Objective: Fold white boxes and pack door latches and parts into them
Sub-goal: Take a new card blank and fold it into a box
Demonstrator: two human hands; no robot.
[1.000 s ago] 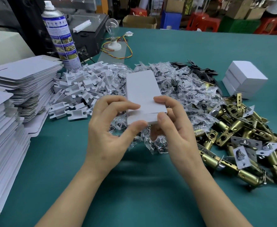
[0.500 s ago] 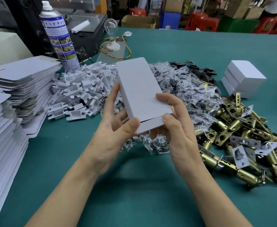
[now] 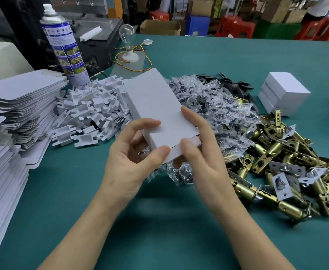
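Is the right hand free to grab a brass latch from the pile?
Not yet, probably: the right hand grips the white box along with the left hand. The brass latches lie uncovered right beside it, so nothing else blocks it.

Matt white cardboard box (image 3: 155, 106), glossy brass-coloured metal latches (image 3: 288, 152), crinkly clear plastic bags (image 3: 208, 98), matt teal table (image 3: 159, 221)

Flat box blanks (image 3: 13, 106) far left; plastic inserts (image 3: 85, 112) beside; bagged parts (image 3: 214, 106) centre; door latches (image 3: 288, 158) right; folded boxes (image 3: 284, 94) behind.
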